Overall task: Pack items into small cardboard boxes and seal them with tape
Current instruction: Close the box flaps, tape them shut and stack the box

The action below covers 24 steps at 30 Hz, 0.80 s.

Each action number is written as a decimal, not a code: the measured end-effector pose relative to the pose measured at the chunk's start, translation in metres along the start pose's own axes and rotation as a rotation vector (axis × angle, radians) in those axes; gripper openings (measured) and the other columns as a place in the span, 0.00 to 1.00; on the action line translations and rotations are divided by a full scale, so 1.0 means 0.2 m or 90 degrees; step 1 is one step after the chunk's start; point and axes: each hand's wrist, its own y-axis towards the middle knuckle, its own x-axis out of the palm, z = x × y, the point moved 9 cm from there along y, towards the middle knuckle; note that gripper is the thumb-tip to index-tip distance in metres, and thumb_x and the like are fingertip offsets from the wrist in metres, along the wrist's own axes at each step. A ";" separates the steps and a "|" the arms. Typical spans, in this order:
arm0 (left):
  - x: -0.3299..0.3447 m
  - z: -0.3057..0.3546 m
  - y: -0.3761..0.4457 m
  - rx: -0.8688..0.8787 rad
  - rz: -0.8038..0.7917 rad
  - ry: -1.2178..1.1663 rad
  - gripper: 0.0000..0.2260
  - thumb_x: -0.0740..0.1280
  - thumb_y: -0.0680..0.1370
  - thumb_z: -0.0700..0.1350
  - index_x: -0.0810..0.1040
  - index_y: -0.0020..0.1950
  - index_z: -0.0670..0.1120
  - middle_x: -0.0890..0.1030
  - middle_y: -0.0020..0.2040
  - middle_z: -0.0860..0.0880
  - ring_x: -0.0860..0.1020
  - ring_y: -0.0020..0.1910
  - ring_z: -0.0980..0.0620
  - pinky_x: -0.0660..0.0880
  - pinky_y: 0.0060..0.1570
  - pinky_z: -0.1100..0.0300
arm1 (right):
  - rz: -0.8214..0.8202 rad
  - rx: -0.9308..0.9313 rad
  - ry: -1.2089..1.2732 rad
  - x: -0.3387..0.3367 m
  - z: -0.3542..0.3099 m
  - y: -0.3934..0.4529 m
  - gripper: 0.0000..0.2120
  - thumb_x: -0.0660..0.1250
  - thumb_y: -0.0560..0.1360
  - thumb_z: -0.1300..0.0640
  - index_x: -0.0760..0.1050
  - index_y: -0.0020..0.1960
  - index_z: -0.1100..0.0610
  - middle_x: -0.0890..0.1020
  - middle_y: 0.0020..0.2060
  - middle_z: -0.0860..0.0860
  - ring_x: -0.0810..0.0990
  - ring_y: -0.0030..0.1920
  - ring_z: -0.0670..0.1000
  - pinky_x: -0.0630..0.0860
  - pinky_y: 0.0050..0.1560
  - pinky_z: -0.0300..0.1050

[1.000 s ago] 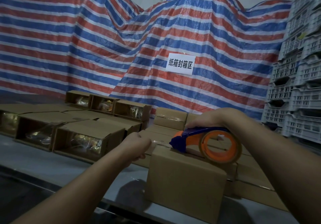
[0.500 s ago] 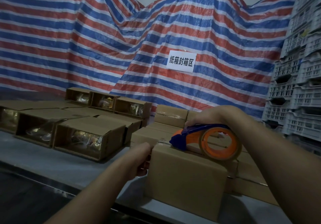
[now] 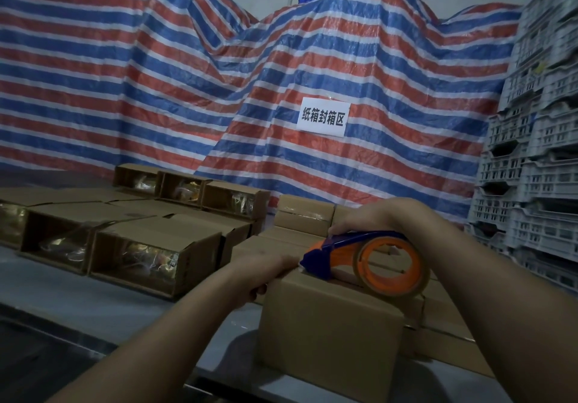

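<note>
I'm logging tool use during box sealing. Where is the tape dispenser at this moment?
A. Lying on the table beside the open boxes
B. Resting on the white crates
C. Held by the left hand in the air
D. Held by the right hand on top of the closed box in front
D: the right hand grips the tape dispenser from above, its blue nose on the top of the closed box, while the left hand holds that box's left top edge.

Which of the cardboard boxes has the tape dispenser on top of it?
The closed box nearest the camera, at the table's front edge. The tape dispenser rests on its top; the boxes to the left lie open-ended.
</note>
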 end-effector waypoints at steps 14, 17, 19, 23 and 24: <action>0.04 -0.03 0.01 -0.050 -0.005 -0.035 0.15 0.65 0.78 0.59 0.78 0.48 0.47 0.78 0.42 0.47 0.73 0.43 0.50 0.67 0.40 0.59 | 0.008 0.038 -0.100 -0.13 0.20 -0.13 0.23 0.61 0.79 0.35 0.75 0.50 0.56 0.81 0.26 0.47 0.78 0.24 0.44 0.74 0.27 0.34; 0.04 -0.04 0.01 -0.051 -0.005 -0.052 0.15 0.65 0.78 0.58 0.78 0.50 0.47 0.78 0.45 0.46 0.73 0.46 0.49 0.68 0.42 0.58 | 0.032 0.094 -0.097 -0.18 0.39 -0.16 0.28 0.61 0.77 0.31 0.77 0.52 0.57 0.82 0.30 0.49 0.80 0.29 0.46 0.76 0.35 0.37; 0.04 -0.04 0.01 -0.053 -0.003 -0.066 0.15 0.66 0.78 0.58 0.78 0.51 0.46 0.78 0.47 0.45 0.74 0.47 0.49 0.68 0.43 0.58 | 0.057 0.109 -0.115 -0.18 0.49 -0.17 0.29 0.59 0.76 0.29 0.78 0.51 0.56 0.83 0.33 0.49 0.80 0.32 0.47 0.76 0.41 0.38; 0.05 -0.03 0.00 -0.040 0.010 -0.064 0.16 0.67 0.77 0.59 0.78 0.50 0.46 0.80 0.49 0.45 0.75 0.47 0.49 0.70 0.45 0.58 | 0.070 0.116 -0.074 -0.15 0.55 -0.16 0.27 0.60 0.77 0.30 0.77 0.50 0.55 0.83 0.28 0.47 0.80 0.27 0.44 0.74 0.33 0.36; 0.04 -0.02 0.00 -0.028 0.022 -0.031 0.16 0.66 0.77 0.59 0.77 0.51 0.47 0.80 0.49 0.46 0.75 0.47 0.50 0.70 0.43 0.59 | 0.068 0.116 -0.074 -0.14 0.54 -0.16 0.27 0.60 0.78 0.31 0.76 0.50 0.55 0.82 0.27 0.47 0.80 0.26 0.44 0.73 0.30 0.35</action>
